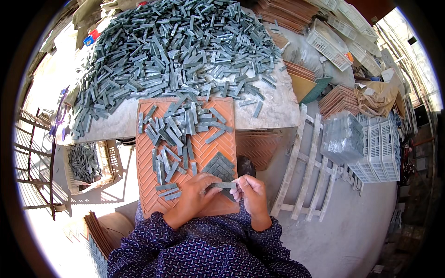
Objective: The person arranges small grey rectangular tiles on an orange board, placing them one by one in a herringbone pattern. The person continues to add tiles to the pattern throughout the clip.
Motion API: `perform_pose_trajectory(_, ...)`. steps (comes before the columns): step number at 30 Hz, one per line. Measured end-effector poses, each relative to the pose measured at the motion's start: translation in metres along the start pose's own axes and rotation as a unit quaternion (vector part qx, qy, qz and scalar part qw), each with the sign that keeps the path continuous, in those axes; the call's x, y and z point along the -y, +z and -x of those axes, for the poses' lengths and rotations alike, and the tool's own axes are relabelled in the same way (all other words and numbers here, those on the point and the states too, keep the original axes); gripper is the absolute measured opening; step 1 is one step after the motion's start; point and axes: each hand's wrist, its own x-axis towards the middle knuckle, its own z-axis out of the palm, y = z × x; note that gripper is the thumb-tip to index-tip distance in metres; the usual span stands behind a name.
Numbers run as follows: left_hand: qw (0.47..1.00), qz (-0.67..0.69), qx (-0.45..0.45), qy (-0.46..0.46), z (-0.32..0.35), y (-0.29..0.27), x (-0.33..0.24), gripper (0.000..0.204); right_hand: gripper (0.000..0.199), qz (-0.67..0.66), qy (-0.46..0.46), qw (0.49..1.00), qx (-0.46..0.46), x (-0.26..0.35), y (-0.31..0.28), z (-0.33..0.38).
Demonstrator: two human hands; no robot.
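Note:
A narrow grey-green stone strip (224,185) is held level above an orange grooved board (185,203). My right hand (251,192) pinches its right end between thumb and fingertips. At the other end, my left hand (197,191) is closed on the strip, its fingertips partly hidden. Just beyond the strip, several dark strips lie fitted in a herringbone patch (219,167) on the board. Loose strips (171,129) are heaped over the board's far and left parts, some close to my left hand.
A large pile of stone strips (176,51) covers the pale table (278,109) beyond the board. At left below stands a crate (109,162) of strips. To the right are a wooden pallet (299,185), white plastic crates (378,150), a plastic-wrapped stack (342,139) and stacked orange boards (340,100).

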Motion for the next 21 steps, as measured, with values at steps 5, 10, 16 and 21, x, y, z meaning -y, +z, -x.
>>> perform_pose_trajectory(5, 1.000, 0.004, 0.008, -0.018, 0.001, 0.000, 0.000, 0.024, 0.029, -0.013, 0.008, 1.000, -0.002, -0.002, -0.001, -0.002)
perform_pose_trajectory(10, 0.999, 0.016, 0.015, -0.043, 0.001, 0.000, 0.000, 0.026, 0.024, 0.028, 0.010, 1.000, 0.008, -0.002, -0.003, -0.003)
perform_pose_trajectory(16, 0.922, 0.356, 0.002, -0.151, 0.006, 0.007, 0.015, 0.024, 0.022, 0.024, -0.005, 0.999, 0.029, 0.000, 0.003, -0.002)
perform_pose_trajectory(21, 0.832, 0.489, 0.003, -0.263, 0.007, 0.005, 0.015, 0.020, 0.018, 0.031, 0.021, 0.994, 0.101, -0.005, 0.006, 0.000)
